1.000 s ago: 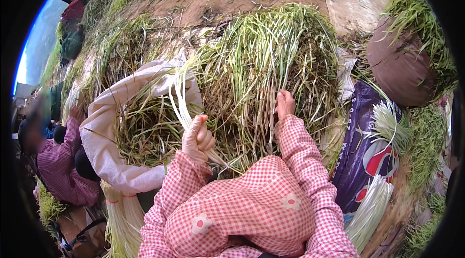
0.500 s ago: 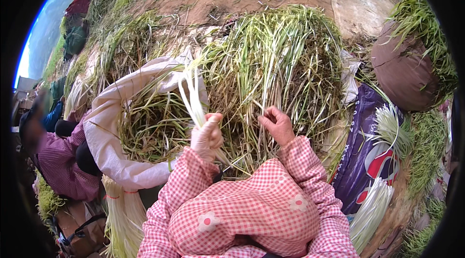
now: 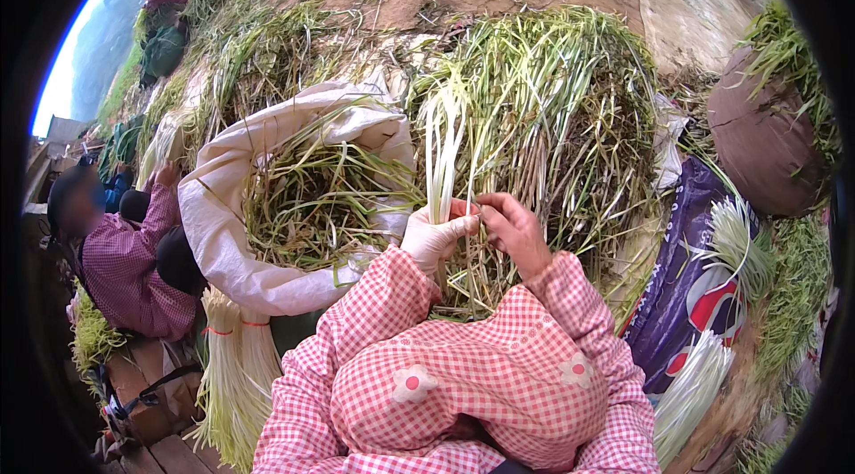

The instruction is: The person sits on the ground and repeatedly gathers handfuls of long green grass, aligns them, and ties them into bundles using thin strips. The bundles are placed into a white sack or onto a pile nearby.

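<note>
A small bundle of clean white, scallion-like stalks (image 3: 442,158) stands upright in my left hand (image 3: 432,237), which wears a pale thin glove and is closed around the lower ends. Beside it, my bare right hand (image 3: 518,233) pinches thumb against finger at the base of a single thin stalk (image 3: 472,173). The two hands nearly touch at the fingertips, where small details are hidden. Just beyond them lies a big heap of uncleaned green stalks (image 3: 557,91) with brown, withered lower parts.
An open white sack (image 3: 223,238) of green and withered leaves (image 3: 298,216) stands left. Tied pale bundles (image 3: 236,376) lie near left. More white stalks (image 3: 699,394) rest by a purple bag (image 3: 677,234) at right, below a brown sack (image 3: 766,136). A co-worker (image 3: 134,269) sits far left.
My left hand has moved right with its bundle, which now stands more upright. My right hand has come close to it, fingers meeting around one thin stalk. The view has shifted slightly.
</note>
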A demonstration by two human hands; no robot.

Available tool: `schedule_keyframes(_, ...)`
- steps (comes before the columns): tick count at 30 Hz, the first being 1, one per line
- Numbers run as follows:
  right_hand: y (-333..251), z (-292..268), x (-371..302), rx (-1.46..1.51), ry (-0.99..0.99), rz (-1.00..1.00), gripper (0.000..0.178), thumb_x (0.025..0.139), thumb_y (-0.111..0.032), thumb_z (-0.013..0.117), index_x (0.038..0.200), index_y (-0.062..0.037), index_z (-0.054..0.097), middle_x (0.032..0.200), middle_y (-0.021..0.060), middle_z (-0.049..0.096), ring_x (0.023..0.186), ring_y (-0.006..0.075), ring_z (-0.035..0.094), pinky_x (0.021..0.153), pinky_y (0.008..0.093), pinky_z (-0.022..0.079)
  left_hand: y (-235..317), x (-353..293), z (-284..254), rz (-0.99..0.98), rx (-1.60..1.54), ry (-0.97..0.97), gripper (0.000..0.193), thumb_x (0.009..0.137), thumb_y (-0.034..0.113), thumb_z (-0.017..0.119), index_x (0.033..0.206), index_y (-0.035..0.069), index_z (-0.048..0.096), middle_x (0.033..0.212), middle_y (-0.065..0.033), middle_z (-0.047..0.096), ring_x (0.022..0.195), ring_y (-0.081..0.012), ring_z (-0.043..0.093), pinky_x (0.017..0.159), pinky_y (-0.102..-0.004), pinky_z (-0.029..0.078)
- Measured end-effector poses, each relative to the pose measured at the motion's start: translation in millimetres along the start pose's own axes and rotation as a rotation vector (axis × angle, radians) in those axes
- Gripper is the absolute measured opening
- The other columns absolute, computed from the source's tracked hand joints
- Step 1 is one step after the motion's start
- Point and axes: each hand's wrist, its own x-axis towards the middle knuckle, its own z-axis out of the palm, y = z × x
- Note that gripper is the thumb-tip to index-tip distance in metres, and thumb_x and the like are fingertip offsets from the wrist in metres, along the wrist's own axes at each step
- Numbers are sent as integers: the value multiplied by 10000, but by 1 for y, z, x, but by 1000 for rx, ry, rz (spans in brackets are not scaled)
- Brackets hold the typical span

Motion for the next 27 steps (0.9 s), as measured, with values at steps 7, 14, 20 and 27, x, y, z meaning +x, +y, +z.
schedule_keyframes(7,14,11,15,365,43,22,93,817,-134,604,859,-61,565,704,-24,555,533,25,451,446,166,370,-1,1,0,-21,-106,37,197,743,133,691,877,27,594,674,-45,610,336,-41,337,309,-192,208)
schedule_keyframes(14,30,-16,-14,75,104,-10,65,803,-132,571,782,-80,538,622,-10,504,517,64,466,456,184,416,5,4,-13,20,-197,216,201,733,129,698,870,42,579,692,-61,609,322,-40,306,307,-207,194)
schedule_keyframes(20,21,-16,-16,-396,174,-137,161,801,-170,614,920,-71,571,812,21,548,640,102,523,526,252,480,-2,5,-13,-80,-257,83,206,745,170,692,874,47,590,674,-9,584,325,-37,294,319,-207,181)
schedule_keyframes(27,-2,17,5,-565,172,-716,124,747,-42,633,846,-37,560,744,63,530,641,199,554,557,294,450,-10,5,-9,-158,-305,-37,150,788,182,641,851,48,611,456,44,420,317,-49,259,326,-220,158)
